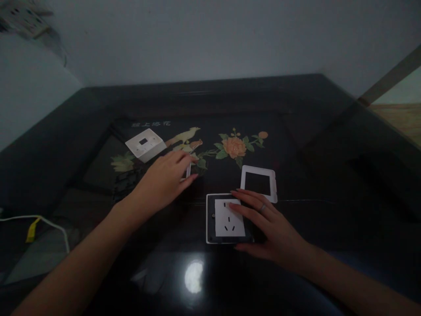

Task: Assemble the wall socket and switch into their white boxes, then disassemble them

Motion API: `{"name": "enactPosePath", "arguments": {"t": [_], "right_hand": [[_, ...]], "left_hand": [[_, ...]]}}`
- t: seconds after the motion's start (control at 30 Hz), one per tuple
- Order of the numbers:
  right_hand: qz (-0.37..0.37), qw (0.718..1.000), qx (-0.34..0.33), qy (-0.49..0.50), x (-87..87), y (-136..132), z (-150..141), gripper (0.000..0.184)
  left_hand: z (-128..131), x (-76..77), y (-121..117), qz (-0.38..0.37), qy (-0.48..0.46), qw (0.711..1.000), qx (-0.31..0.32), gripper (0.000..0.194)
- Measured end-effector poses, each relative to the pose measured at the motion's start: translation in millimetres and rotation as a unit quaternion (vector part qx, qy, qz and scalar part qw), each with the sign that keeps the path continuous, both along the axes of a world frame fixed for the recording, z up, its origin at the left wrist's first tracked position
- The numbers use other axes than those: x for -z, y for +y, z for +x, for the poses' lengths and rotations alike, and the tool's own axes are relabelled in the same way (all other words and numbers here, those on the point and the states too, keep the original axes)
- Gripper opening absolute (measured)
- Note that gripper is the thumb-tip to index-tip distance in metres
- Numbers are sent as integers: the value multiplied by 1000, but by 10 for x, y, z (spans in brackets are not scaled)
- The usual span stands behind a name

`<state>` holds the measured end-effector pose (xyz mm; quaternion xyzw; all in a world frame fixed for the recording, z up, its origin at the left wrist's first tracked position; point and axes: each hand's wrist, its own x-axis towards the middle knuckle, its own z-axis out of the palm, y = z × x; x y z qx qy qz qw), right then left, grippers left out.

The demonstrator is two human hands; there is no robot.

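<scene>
My left hand (169,175) reaches over the tabletop left of centre, thumb and fingers closed around a thin white frame (188,170) that is mostly hidden beneath it. My right hand (268,226) grips a wall socket (229,219) lying face up, with fingers over its upper and right parts and the thumb at its lower edge. The socket has a white slotted face, a dark surround with a screw showing at the left, and a white rim. Just behind the right hand lies a loose white cover frame (258,168), its middle open.
A white mounting box (144,144) lies tilted at the back left, beside dark bracket-like parts (126,184). The glossy black table (309,145) bears a flower and bird picture. A white cable (49,221) with a yellow tag runs at the left. A power strip (24,19) is up at the far left.
</scene>
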<state>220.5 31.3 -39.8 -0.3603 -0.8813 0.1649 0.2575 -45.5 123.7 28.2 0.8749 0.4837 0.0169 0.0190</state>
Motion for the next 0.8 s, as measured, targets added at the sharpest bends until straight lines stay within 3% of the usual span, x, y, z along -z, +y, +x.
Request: {"name": "enactPosePath", "arguments": {"t": [0.07,0.13,0.27,0.4,0.67,0.8], "right_hand": [[5,1000,4,2,-16,-1,1,62],[13,1000,5,1,-28,1,3,63],[47,999,7,-9,-46,10,-1,64],[65,998,22,-16,-61,20,-19,63],[62,997,0,42,-49,60,-6,64],[42,998,-24,46,-47,77,29,46]], "left_hand": [[40,-94,-152,-108,-50,989,88,34],[67,-147,-313,-190,-77,968,143,53],[99,-116,-531,-207,-76,959,175,93],[136,-74,-560,-210,-40,963,162,83],[164,-163,-475,-237,-64,952,181,65],[146,-146,-473,-221,-77,951,200,64]]}}
